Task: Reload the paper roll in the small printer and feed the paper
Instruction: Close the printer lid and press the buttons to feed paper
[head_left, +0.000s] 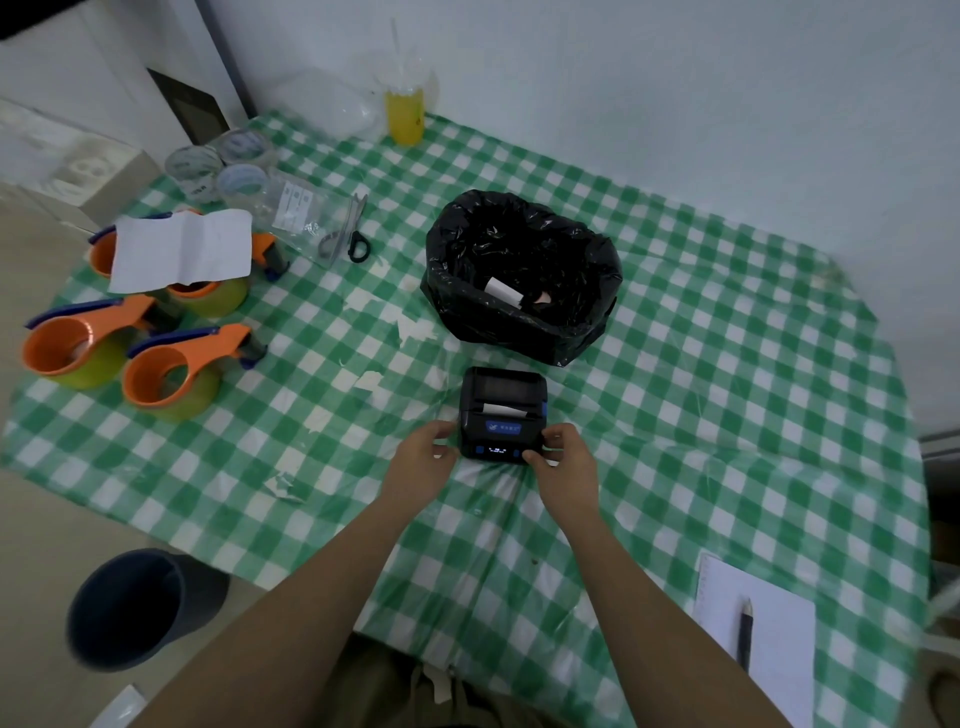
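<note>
Both hands (491, 457) flanking printer (503, 413), fingers curled

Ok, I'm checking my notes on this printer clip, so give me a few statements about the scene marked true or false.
1. Both hands are at the printer, the left hand on its left side and the right hand on its right. True.
2. The printer sits inside the black bag. False: it sits on the checked tablecloth, just in front of the bag.
3. A strip of white paper shows at the printer's slot. True.
4. The scissors lie right of the bag. False: they lie to its left.
5. A pen rests on the white sheet near the table's right corner. True.
</note>
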